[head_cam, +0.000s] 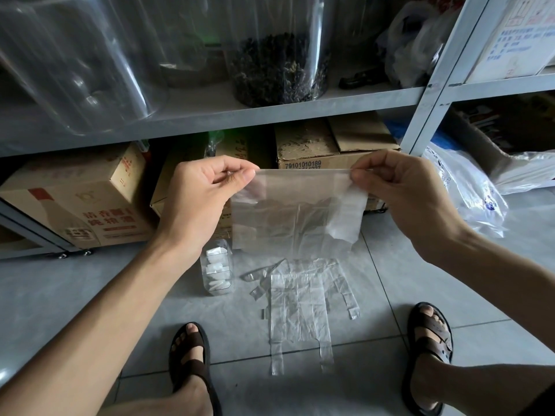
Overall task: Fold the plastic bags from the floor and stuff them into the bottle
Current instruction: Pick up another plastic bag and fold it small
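A clear plastic bag (295,211) hangs in the air, stretched flat between my hands. My left hand (204,193) pinches its top left corner and my right hand (399,187) pinches the top right corner. Below it, more clear bags (303,307) lie flat on the grey tiled floor between my feet. A clear plastic bottle (217,270) stands on the floor just under my left wrist, holding several folded white bags.
A grey metal shelf (240,115) runs in front, with cardboard boxes (78,199) beneath it and big clear jars (279,55) above. A loose printed plastic bag (468,190) lies at the right. My sandalled feet (192,364) flank the floor bags.
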Motion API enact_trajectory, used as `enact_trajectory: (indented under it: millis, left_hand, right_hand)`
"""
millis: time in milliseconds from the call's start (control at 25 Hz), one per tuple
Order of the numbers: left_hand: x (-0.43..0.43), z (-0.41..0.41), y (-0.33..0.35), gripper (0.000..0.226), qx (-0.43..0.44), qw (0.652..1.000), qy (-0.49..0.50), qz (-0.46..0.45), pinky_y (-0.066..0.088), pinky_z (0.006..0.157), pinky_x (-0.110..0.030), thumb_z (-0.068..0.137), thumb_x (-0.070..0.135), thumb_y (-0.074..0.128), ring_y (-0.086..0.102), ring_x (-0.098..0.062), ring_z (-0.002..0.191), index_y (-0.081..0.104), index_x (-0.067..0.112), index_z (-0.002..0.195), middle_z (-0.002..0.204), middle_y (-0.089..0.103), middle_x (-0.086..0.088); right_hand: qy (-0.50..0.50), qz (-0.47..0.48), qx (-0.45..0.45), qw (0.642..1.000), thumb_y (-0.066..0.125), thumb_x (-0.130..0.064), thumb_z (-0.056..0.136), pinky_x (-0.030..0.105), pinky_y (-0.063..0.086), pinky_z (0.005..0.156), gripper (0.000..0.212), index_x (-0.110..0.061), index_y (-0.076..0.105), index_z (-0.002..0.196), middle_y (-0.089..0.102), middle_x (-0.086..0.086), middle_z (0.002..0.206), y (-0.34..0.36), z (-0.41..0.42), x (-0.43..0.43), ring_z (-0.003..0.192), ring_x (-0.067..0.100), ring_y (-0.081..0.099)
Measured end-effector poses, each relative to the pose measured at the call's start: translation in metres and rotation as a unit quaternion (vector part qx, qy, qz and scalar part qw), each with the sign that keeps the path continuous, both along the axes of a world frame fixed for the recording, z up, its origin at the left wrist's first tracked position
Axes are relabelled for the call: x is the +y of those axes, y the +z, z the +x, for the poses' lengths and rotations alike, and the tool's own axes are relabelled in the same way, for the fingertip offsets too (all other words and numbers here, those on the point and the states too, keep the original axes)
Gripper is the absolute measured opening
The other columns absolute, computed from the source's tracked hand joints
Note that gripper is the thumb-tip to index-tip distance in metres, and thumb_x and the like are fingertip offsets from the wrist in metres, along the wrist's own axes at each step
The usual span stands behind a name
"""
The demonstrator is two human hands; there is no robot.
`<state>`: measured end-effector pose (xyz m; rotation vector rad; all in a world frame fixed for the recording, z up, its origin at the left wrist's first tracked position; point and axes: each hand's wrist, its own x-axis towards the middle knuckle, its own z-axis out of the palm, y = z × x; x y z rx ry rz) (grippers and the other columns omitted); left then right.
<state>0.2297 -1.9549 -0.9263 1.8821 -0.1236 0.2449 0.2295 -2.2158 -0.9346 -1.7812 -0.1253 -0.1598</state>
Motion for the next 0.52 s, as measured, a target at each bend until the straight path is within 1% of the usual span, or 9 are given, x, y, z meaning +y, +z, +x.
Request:
enact_trajectory:
  millis: [120,160,200,280,360,400,440,480,520]
  left_hand:
    - [0.003,0.001,-0.001,0.008,0.026,1.000,0.006,-0.012,0.056,0.091,-0.045,0.089,0.022,0.073,0.072,-0.020,0.091,0.080,0.024,0.092,0.090,0.078,0.001]
    - [0.006,0.001,0.000,0.010,0.037,0.999,0.007,-0.012,0.055,0.093,-0.051,0.087,0.028,0.074,0.072,-0.023,0.094,0.080,0.025,0.094,0.091,0.078,0.001]
    - [0.008,0.001,0.002,0.015,0.049,0.999,0.004,-0.007,0.054,0.093,-0.052,0.085,0.034,0.074,0.072,-0.025,0.096,0.081,0.025,0.095,0.092,0.078,0.000]
    - [0.013,0.002,0.005,0.024,0.081,0.997,-0.016,-0.002,0.054,0.093,-0.047,0.081,0.038,0.075,0.073,-0.026,0.097,0.080,0.023,0.098,0.094,0.078,-0.001]
    - [0.017,0.003,0.008,0.022,0.116,0.992,-0.039,-0.010,0.056,0.085,-0.035,0.083,0.029,0.070,0.073,-0.029,0.096,0.079,0.018,0.100,0.095,0.078,-0.003]
    - [0.019,0.003,0.009,0.019,0.129,0.991,-0.044,-0.013,0.057,0.082,-0.032,0.086,0.024,0.069,0.073,-0.030,0.096,0.078,0.017,0.100,0.095,0.078,-0.004]
    - [0.021,0.003,0.008,0.017,0.132,0.990,-0.047,-0.004,0.057,0.084,-0.034,0.087,0.023,0.068,0.073,-0.028,0.096,0.078,0.017,0.100,0.095,0.078,-0.003]
    - [0.022,0.003,0.007,0.019,0.127,0.991,-0.050,0.016,0.056,0.087,-0.036,0.086,0.027,0.069,0.073,-0.025,0.096,0.079,0.019,0.100,0.095,0.078,-0.002]
    - [0.023,0.002,0.006,0.024,0.119,0.990,-0.054,0.042,0.054,0.089,-0.035,0.083,0.033,0.069,0.073,-0.020,0.097,0.078,0.021,0.102,0.095,0.078,0.002]
  right_hand:
    - [-0.001,0.005,0.001,1.000,0.070,-0.006,0.089,0.033,0.056,0.081,0.019,-0.024,0.072,0.084,0.074,-0.004,0.077,0.000,0.000,-0.001,0.075,0.012,0.068]
    - [-0.001,0.006,0.001,1.000,0.071,-0.006,0.089,0.035,0.056,0.082,0.019,-0.025,0.073,0.083,0.074,-0.003,0.078,0.000,0.000,-0.001,0.075,0.013,0.068]
    - [-0.002,0.005,0.000,1.000,0.071,-0.007,0.088,0.037,0.057,0.082,0.020,-0.026,0.073,0.082,0.075,-0.002,0.078,0.000,0.000,-0.001,0.075,0.014,0.069]
    - [-0.006,0.001,-0.003,1.000,0.072,-0.007,0.087,0.040,0.057,0.083,0.019,-0.025,0.074,0.082,0.075,0.000,0.078,0.000,0.000,-0.002,0.075,0.017,0.070]
    - [-0.008,-0.010,-0.011,1.000,0.074,-0.009,0.086,0.042,0.057,0.080,0.017,-0.025,0.074,0.082,0.075,0.002,0.077,0.000,-0.001,-0.001,0.074,0.018,0.069]
    - [-0.009,-0.022,-0.016,1.000,0.075,-0.010,0.085,0.041,0.056,0.078,0.016,-0.025,0.074,0.082,0.075,0.003,0.077,0.000,-0.002,-0.001,0.073,0.017,0.068]
    - [-0.013,-0.037,-0.022,0.999,0.076,-0.012,0.085,0.038,0.055,0.074,0.015,-0.026,0.074,0.081,0.075,0.002,0.076,-0.001,-0.002,-0.001,0.072,0.016,0.067]
    - [-0.016,-0.054,-0.029,0.998,0.076,-0.013,0.084,0.035,0.054,0.072,0.015,-0.027,0.073,0.081,0.074,0.000,0.075,0.000,-0.003,-0.001,0.070,0.016,0.066]
    - [-0.017,-0.071,-0.038,0.997,0.077,-0.015,0.084,0.034,0.053,0.070,0.014,-0.028,0.073,0.081,0.074,-0.001,0.075,0.000,-0.004,0.000,0.069,0.018,0.066]
